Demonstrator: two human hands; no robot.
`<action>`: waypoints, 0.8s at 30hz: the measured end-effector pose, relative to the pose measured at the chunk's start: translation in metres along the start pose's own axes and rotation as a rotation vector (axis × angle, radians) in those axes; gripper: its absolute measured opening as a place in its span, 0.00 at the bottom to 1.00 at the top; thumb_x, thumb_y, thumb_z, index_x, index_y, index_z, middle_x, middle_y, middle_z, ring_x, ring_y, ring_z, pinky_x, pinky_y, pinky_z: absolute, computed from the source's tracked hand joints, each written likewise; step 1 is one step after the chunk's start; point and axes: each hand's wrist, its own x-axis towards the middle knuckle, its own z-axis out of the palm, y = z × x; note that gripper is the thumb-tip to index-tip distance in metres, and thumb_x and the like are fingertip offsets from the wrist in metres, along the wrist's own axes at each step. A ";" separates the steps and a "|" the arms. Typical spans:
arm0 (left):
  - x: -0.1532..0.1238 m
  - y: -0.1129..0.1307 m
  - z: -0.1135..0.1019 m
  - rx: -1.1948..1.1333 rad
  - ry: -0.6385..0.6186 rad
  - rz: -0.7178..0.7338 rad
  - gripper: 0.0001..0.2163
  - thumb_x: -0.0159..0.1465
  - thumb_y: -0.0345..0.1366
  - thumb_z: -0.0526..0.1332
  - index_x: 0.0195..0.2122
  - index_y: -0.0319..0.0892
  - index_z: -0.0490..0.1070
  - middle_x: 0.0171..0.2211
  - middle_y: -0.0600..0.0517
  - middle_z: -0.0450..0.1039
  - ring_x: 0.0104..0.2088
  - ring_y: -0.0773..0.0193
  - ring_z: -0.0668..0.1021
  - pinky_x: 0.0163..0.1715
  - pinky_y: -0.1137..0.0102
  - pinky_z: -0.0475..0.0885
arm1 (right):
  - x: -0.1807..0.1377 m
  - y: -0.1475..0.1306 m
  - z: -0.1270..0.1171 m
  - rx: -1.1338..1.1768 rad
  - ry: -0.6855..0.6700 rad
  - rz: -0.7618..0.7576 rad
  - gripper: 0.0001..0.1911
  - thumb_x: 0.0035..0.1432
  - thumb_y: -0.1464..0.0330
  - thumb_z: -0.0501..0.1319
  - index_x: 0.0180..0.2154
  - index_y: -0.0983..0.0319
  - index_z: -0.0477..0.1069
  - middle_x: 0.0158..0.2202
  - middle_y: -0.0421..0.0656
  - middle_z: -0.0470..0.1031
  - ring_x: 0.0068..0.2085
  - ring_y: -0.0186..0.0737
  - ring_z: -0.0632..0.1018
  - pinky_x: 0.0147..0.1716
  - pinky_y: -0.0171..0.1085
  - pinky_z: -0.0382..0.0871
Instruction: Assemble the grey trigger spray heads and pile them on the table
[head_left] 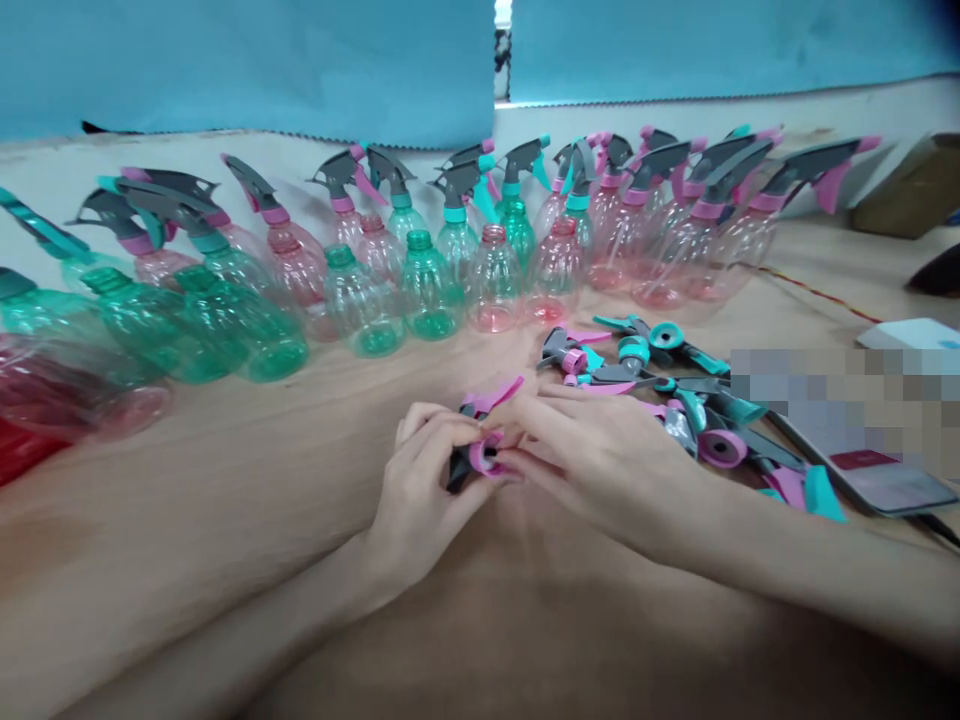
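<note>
A grey and pink spray trigger head (487, 455) is held over the middle of the table, its pink collar facing me. My left hand (427, 470) is closed around its grey body. The fingers of my right hand (577, 440) are bent at the collar's opening, with thumb and fingertips pressed against it; whether they pinch some small part there is hidden. A pink trigger lever sticks up above the fingers. Just beyond my right hand lies a pile of loose spray heads (634, 350) in grey, pink and turquoise.
Open-necked bottles, green (433, 290) and pink (495, 280), stand in a row ahead. Behind them are several bottles with spray heads fitted (709, 230). A phone (900, 485) lies at the right, near a white box (915, 340). Blue cloth (247, 70) hangs along the back.
</note>
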 end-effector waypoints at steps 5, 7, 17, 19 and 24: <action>0.000 0.008 0.000 -0.010 -0.051 -0.077 0.07 0.60 0.32 0.63 0.38 0.45 0.67 0.32 0.53 0.71 0.37 0.60 0.72 0.33 0.67 0.70 | 0.000 -0.001 -0.010 0.138 -0.070 -0.018 0.10 0.62 0.73 0.54 0.46 0.63 0.66 0.41 0.44 0.76 0.42 0.39 0.75 0.33 0.36 0.65; 0.000 0.013 -0.001 -0.021 -0.072 -0.110 0.05 0.61 0.32 0.62 0.37 0.44 0.67 0.32 0.53 0.69 0.36 0.61 0.73 0.31 0.69 0.70 | 0.000 0.001 -0.010 0.172 -0.019 -0.054 0.08 0.62 0.73 0.55 0.44 0.63 0.67 0.39 0.43 0.76 0.41 0.38 0.75 0.35 0.35 0.65; 0.005 0.034 -0.005 0.140 -0.068 0.054 0.18 0.65 0.47 0.57 0.50 0.43 0.59 0.36 0.48 0.77 0.38 0.56 0.76 0.37 0.63 0.65 | -0.023 -0.005 -0.024 0.227 0.043 0.074 0.20 0.54 0.56 0.65 0.40 0.63 0.65 0.38 0.43 0.71 0.36 0.37 0.73 0.30 0.35 0.65; 0.005 0.038 -0.002 0.187 -0.070 0.139 0.19 0.66 0.49 0.56 0.49 0.41 0.59 0.35 0.46 0.78 0.37 0.56 0.76 0.36 0.63 0.64 | -0.028 -0.006 -0.026 0.213 -0.013 0.104 0.20 0.51 0.55 0.66 0.36 0.63 0.65 0.35 0.42 0.71 0.33 0.36 0.72 0.27 0.34 0.64; -0.001 0.050 0.002 0.266 -0.090 0.259 0.18 0.66 0.47 0.56 0.50 0.39 0.60 0.35 0.46 0.79 0.33 0.56 0.76 0.35 0.63 0.62 | -0.042 -0.009 -0.028 0.318 -0.099 0.121 0.13 0.53 0.62 0.66 0.36 0.61 0.67 0.34 0.39 0.72 0.33 0.34 0.73 0.31 0.34 0.66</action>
